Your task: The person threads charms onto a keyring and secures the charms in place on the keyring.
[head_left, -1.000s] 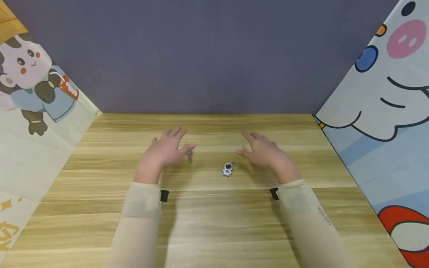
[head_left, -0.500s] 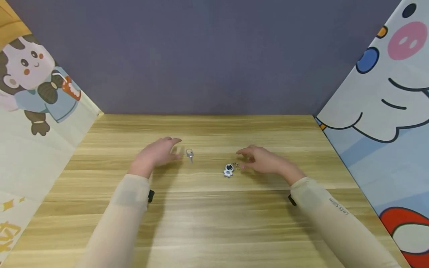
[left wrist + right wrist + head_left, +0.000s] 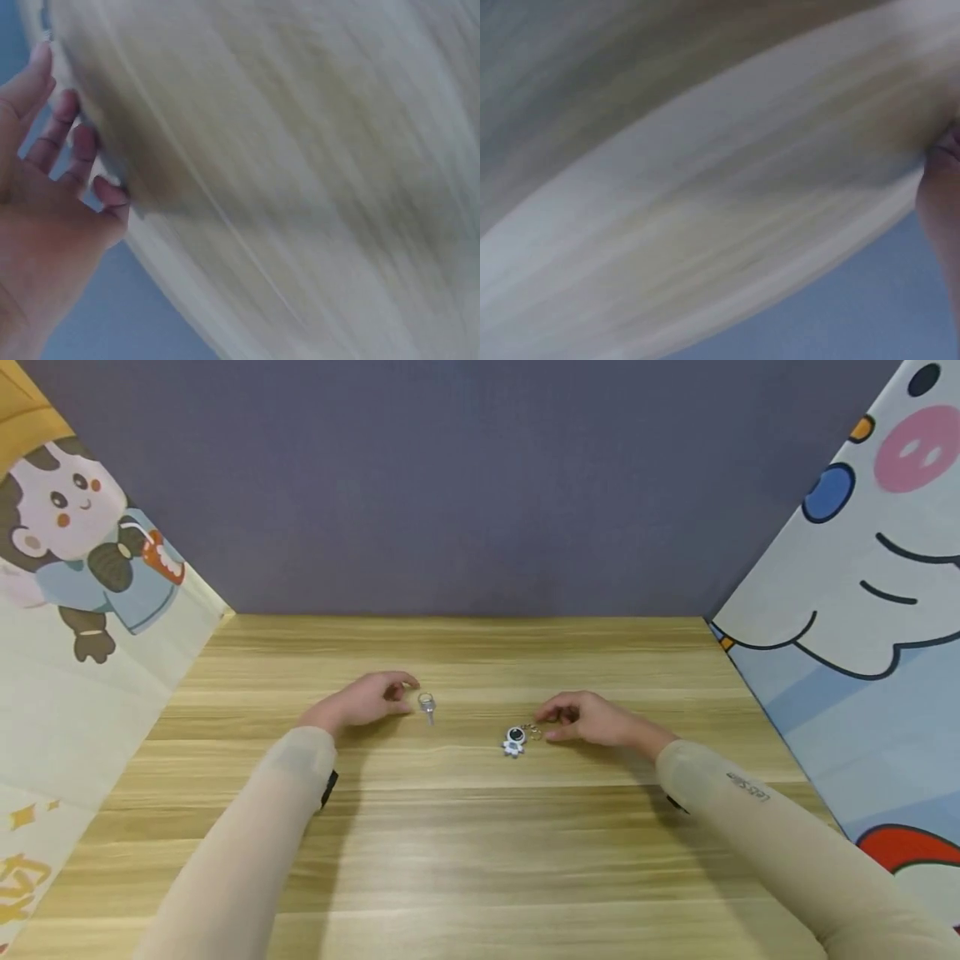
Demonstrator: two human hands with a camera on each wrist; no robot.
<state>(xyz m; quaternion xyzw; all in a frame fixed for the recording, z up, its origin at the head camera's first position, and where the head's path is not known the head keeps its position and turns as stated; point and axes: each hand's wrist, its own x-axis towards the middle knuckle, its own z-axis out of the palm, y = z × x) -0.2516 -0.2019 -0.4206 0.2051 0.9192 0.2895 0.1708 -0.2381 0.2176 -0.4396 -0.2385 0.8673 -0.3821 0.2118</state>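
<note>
Two things I watched lay close: a key [image 3: 428, 708] at three o'clock from the left hand [image 3: 367, 699], a keychain [image 3: 514, 742] near nine o'clock from the right hand [image 3: 592, 718]; both hands' fingers [image 3: 84, 142] curved loosely, thumbs parted, holding nothing.

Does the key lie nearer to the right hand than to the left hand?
No; in the head view the key lies beside the left hand, while the right hand is beyond the astronaut charm.
</note>
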